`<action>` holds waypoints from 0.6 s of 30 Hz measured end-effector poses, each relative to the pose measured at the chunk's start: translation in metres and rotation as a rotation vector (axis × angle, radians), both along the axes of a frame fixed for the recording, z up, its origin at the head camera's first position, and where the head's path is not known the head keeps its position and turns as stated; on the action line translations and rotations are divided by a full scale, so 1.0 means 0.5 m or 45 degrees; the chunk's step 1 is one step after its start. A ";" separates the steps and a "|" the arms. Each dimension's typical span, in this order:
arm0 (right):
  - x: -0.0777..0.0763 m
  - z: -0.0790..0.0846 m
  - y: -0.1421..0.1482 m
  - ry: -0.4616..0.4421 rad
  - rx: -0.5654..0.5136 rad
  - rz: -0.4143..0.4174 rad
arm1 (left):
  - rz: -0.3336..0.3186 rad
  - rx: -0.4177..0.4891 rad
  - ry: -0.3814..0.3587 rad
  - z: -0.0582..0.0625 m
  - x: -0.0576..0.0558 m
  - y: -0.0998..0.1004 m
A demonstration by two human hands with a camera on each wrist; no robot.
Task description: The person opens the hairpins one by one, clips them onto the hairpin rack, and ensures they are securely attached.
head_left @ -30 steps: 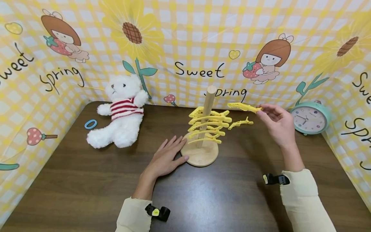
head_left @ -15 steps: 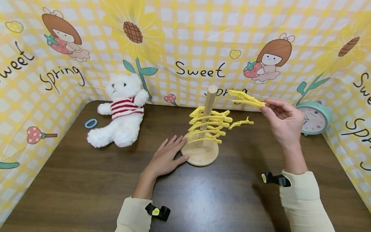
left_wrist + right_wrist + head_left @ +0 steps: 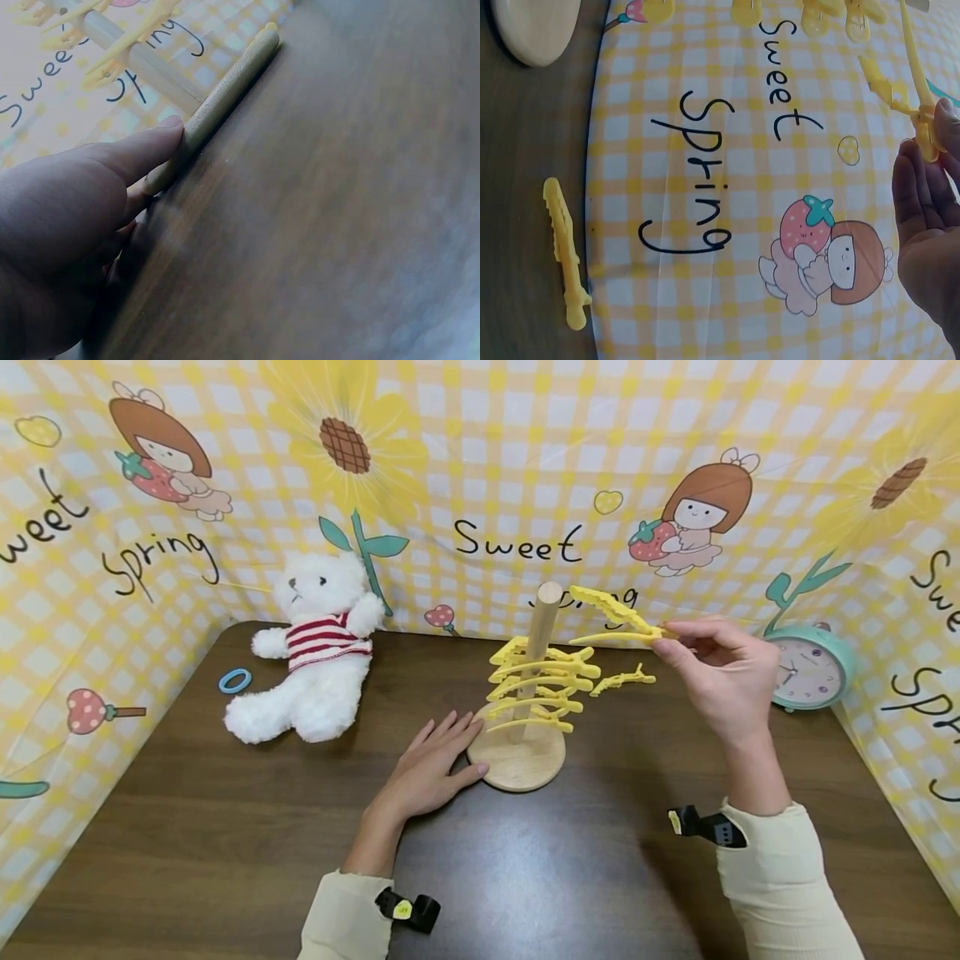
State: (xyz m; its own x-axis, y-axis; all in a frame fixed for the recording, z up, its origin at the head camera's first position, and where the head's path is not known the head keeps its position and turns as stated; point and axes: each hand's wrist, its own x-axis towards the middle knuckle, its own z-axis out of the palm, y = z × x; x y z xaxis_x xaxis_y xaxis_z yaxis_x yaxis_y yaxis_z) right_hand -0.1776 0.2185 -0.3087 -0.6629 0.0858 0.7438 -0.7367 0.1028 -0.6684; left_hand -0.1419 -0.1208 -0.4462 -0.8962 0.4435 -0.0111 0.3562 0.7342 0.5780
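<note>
A yellow hair clip [image 3: 611, 612] is pinched at its tail between the thumb and fingers of my right hand [image 3: 723, 672], its two arms spread apart. It hangs just right of the upper part of a wooden post [image 3: 546, 614]. Several like clips [image 3: 551, 683] are clamped on the post one above another. With fingers laid out straight, my left hand [image 3: 431, 768] rests at the left edge of the round wooden base [image 3: 521, 768]; in the left wrist view its thumb [image 3: 154, 146] touches the rim. Another yellow clip [image 3: 624, 678] lies on the table behind, right of the post.
A white teddy bear [image 3: 322, 652] in a striped shirt sits at the back left, with a blue ring [image 3: 235, 681] beside it. A mint alarm clock [image 3: 813, 667] stands at the back right, partly behind my right hand. Checked cloth [image 3: 495, 460] walls in the table.
The clip in my right hand has gone from closed to spread apart. That hand rose and drew right, then moved left toward the post. My left hand has stayed put.
</note>
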 end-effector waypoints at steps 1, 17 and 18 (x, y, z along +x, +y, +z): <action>0.001 0.000 -0.003 -0.001 0.010 0.003 | -0.001 0.003 0.002 0.001 0.001 0.000; 0.003 0.005 -0.060 0.030 0.084 0.072 | -0.007 0.022 0.010 0.006 0.003 0.000; 0.003 0.007 -0.062 0.034 0.080 0.079 | -0.007 0.021 0.009 0.006 0.003 -0.001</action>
